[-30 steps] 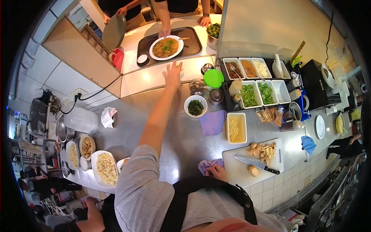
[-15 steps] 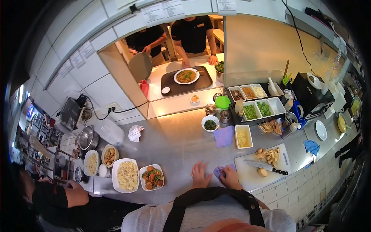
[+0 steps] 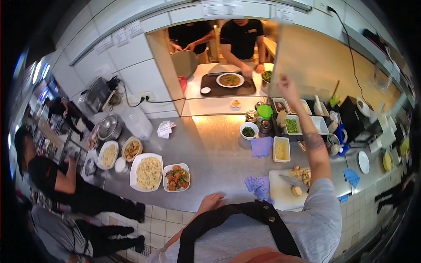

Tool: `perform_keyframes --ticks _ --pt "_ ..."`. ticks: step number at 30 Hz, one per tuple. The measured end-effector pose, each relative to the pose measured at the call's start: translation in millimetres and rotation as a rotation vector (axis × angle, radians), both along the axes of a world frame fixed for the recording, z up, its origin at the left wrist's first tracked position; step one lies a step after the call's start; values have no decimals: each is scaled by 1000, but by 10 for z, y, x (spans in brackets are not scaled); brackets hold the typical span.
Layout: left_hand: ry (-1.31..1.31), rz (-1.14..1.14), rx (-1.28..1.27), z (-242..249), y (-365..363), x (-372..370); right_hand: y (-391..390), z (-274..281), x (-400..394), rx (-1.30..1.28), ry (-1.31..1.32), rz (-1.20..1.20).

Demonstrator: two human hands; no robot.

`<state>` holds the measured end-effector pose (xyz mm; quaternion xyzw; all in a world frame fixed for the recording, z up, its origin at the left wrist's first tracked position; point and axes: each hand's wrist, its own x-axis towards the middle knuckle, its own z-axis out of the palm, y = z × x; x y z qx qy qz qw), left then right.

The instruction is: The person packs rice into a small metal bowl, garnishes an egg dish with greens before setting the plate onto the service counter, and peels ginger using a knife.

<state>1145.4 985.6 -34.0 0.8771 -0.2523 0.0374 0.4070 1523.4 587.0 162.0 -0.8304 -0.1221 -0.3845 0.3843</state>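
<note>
Head view: right hand (image 3: 288, 87) raised near the bins (image 3: 320, 124), left hand (image 3: 212, 202) loose beside the counter (image 3: 206, 153).
Right looks curled; whether it grips anything, I cannot tell. Cloth (image 3: 259, 186) lies left of the board (image 3: 280, 196).

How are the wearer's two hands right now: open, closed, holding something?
Left hand: loosely curled at the stainless-steel counter; nothing visible in it.
Right hand: raised and curled; too blurred to tell whether it holds anything.

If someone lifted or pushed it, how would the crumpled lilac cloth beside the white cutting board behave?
The crumpled lilac cloth would probably droop, given its loose folds. Pushed, it would likely bunch rather than roll, since it lies in an irregular heap.
</note>
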Motion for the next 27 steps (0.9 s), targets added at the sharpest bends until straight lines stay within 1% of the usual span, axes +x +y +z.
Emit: perform_keyframes --ticks 1,3,5,7,8,9,12,14,15,16,17,18,19,20,21,22,24,25,27 --pt "32 55 -25 -76 36 -63 -20 379 167 -11 -24 12" --pt "95 165 -74 -320 77 -228 85 966 476 64 -27 99" --pt "111 299 -55 -323 22 -350 361 1485 597 -22 -142 58" --pt "124 399 -70 -307 -93 -405 616 1879 883 -56 -154 86" --pt "127 437 -93 -293 -149 -411 738 2057 1092 -87 -185 63" --pt "130 474 -113 -270 -196 -419 854 2199 1301 -115 -216 39" --pt "131 538 -81 -56 -289 -447 1253 2535 1528 -32 -84 34" --pt "86 595 -65 -6 -298 -482 1464 2489 1594 166 -132 3" --pt "70 624 -53 30 -277 -534 1568 2398 1632 267 -145 -14" --pt "62 666 -84 88 -260 -576 1660 2187 1697 359 -190 9" --pt "56 710 -118 143 -260 -598 1808 1899 1731 449 -231 31" --pt "49 756 -156 196 -258 -614 1998 1558 1523 469 -199 109" --pt "50 780 -201 243 -241 -621 2149 1121 1237 483 -164 189" --pt "48 804 -252 286 -216 -600 2335 661 935 447 -95 331" --pt "32 801 -274 334 -167 -559 2529 173 632 286 43 281" --pt "12 793 -293 386 -100 -510 2684 -253 88 380 211 435" --pt "-45 817 -358 524 15 -379 2940 -1394 -491 464 529 682" --pt "-75 818 -383 563 83 -286 2977 -1618 -913 280 717 649" --pt "-48 818 -581 510 232 -46 3116 -2141 -1680 383 511 902"
